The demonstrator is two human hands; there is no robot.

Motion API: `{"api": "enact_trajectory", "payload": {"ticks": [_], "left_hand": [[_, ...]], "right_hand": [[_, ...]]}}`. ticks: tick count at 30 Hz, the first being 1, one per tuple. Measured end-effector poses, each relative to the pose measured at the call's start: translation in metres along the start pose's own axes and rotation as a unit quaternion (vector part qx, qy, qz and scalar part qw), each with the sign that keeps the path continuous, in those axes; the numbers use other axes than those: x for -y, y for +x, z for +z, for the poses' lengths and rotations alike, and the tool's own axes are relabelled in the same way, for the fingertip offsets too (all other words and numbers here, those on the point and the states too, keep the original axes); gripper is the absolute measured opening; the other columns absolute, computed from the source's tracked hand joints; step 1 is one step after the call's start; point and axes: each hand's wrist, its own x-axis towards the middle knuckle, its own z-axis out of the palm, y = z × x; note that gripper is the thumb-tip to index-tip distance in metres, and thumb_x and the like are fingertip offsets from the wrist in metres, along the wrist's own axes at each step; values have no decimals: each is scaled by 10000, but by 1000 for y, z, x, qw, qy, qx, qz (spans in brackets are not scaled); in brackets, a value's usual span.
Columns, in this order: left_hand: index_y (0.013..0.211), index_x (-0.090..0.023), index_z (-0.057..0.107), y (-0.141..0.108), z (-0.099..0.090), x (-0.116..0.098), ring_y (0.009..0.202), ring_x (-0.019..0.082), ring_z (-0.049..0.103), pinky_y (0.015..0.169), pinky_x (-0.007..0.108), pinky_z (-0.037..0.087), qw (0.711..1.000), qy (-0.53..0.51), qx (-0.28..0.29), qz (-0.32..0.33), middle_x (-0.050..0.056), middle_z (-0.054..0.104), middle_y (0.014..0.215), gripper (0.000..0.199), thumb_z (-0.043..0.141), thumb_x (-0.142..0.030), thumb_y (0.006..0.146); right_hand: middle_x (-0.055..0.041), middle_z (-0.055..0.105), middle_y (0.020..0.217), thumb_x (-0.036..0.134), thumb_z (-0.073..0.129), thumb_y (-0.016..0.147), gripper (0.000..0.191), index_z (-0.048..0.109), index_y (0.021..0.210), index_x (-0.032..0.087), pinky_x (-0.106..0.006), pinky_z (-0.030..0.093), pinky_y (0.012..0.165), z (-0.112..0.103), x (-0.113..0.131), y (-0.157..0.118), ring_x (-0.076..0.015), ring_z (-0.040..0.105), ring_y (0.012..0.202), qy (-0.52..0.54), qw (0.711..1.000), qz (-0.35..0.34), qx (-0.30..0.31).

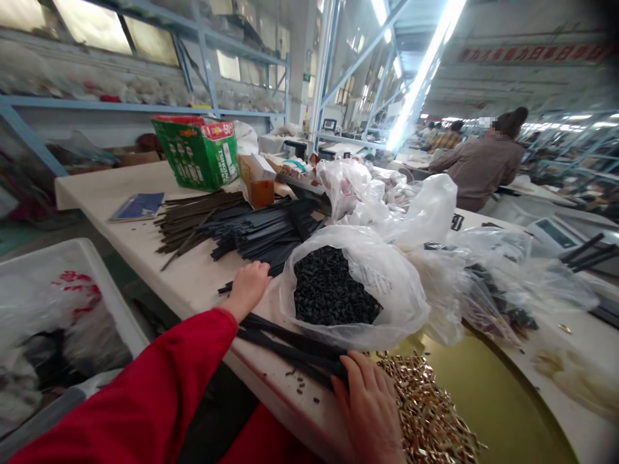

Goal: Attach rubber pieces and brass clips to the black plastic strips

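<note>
Clearly, the table (188, 283) gives the most room along its near edge, so the long black strips (290, 348) are best supported flat on it, without a twist or a sag over the side. To the right, the wide golden tray (493, 380) sits close to the work, and a low, gentle path for the right wrist would avoid nudging its rim. Just beyond the strips, the open plastic bag (406, 303) bulges towards them; a sideways sweep could tip out its black pieces (333, 290), so short, level movements suit this spot better. The strips lie between the two hands, in front of the bag. The right hand (370, 403) is narrow, its fingers and thumb closed around their near end, and a light, even pinch should hold them without creasing. The left hand (249, 287) is curled beside the dark pile (261, 229), but I cannot tell whether it grips anything. Smallest of all, the gold pieces (425, 412) crowd the right hand and a few dark bits (300, 385) dot the tabletop, so sleeves and strip ends are best lifted clear of both
</note>
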Motion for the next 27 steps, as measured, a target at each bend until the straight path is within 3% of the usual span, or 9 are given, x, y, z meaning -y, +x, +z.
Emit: {"api": "enact_trajectory", "payload": {"ticks": [4,7,9,11,15,17,21,25,27], "left_hand": [[780,-104,554,4,-13,8,901,275,547,764,331,379,999,-6,2,-35,115,585,821,120,454,-160,816],[866,-135,527,-33,-31,-7,789,237,570,702,312,410,998,-42,2,-48,90,591,797,144,401,-183,814],[956,-149,505,-71,-46,-22,673,178,572,636,259,432,992,-115,46,-27,34,597,761,210,367,-200,806],[1039,-151,490,-114,-58,-40,641,154,563,610,238,440,940,-305,152,-2,14,602,781,309,325,-173,779],[949,-184,581,-182,-69,-76,782,172,568,705,247,438,866,-395,305,-28,10,623,834,335,380,-147,684],[959,-188,569,-195,-66,-89,726,159,568,647,241,439,817,-443,364,-66,11,616,825,294,416,-193,709],[935,-173,502,-184,-52,-103,436,76,445,413,172,339,687,-579,411,-151,-27,550,646,251,466,-341,752],[967,-168,482,-157,-41,-103,392,51,413,350,137,292,656,-628,363,-208,-34,555,643,283,486,-315,725],[983,-161,478,-147,-37,-100,396,50,429,344,132,296,652,-633,350,-226,-31,563,656,305,492,-303,714]], "right_hand": [[-120,618,1092,314,506,853,253,551,1069,189,-451,389,846,-11,2,-3,-293,534,992,18,999,25,11],[-114,608,1108,286,508,847,227,562,1052,206,-466,400,882,-27,4,-2,-286,528,1034,92,994,60,3],[-119,607,1085,306,482,855,236,554,1054,200,-448,434,862,-38,6,2,-265,553,999,191,974,122,-1],[-125,603,1059,390,445,863,350,481,1144,186,-383,502,725,-49,8,8,-222,602,850,341,916,211,11],[-52,612,875,546,452,816,503,413,1171,192,-225,405,411,-64,20,18,-93,490,477,585,744,318,46],[4,571,710,535,509,791,403,510,984,181,-194,349,389,-66,30,19,-65,415,429,605,724,324,64],[8,563,647,482,457,836,323,542,874,173,-206,374,414,-61,35,30,-91,460,461,561,774,257,140],[-80,637,897,303,343,905,278,562,998,158,-294,477,717,-43,-1,72,-177,591,824,295,940,145,91],[-100,617,1022,160,364,866,264,580,1019,152,-314,443,826,-28,-26,96,-192,575,947,167,974,104,111]]}}
